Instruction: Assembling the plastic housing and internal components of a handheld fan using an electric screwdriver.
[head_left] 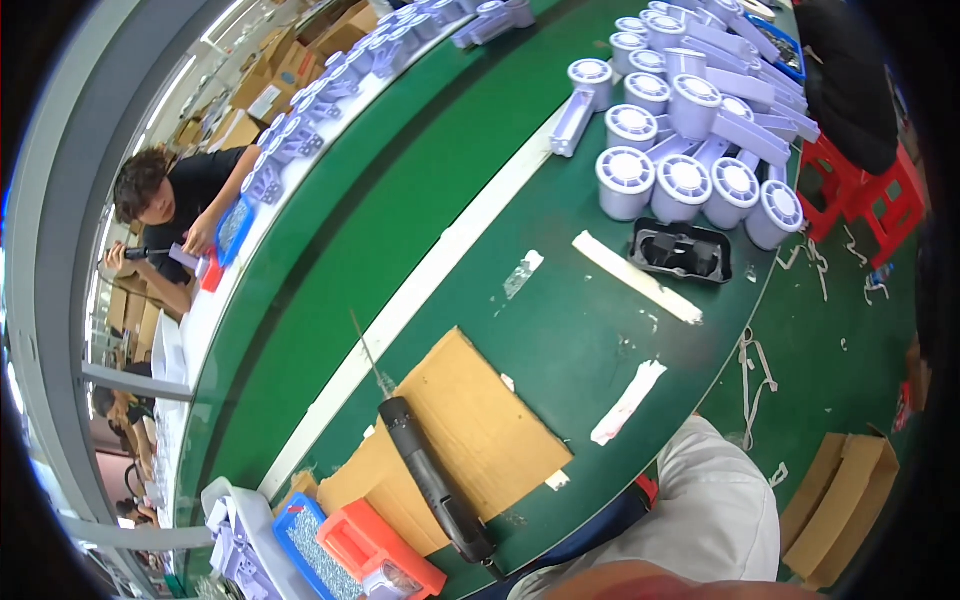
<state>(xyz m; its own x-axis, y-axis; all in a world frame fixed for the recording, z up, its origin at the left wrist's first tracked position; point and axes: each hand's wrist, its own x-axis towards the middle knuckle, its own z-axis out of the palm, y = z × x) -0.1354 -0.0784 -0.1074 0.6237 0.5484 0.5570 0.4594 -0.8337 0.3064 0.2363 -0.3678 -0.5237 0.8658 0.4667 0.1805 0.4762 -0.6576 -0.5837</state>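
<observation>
Green bench (585,345): screwdriver (432,475) diagonal, bit (365,343) (slender) aimed forward-left.

i'm viewing a factory assembly line: a green conveyor belt (420,150), clustered lavender plastic housings (685,180), an electric screwdriver (428,468), a seated co-worker (175,205).

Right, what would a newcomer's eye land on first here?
Probably the cluster of lavender parts with round, slotted caps, at the upper right of the green worktable. Next, the black power screwdriver lying across brown cardboard at lower centre, then the bright orange holder at lower left.
</observation>
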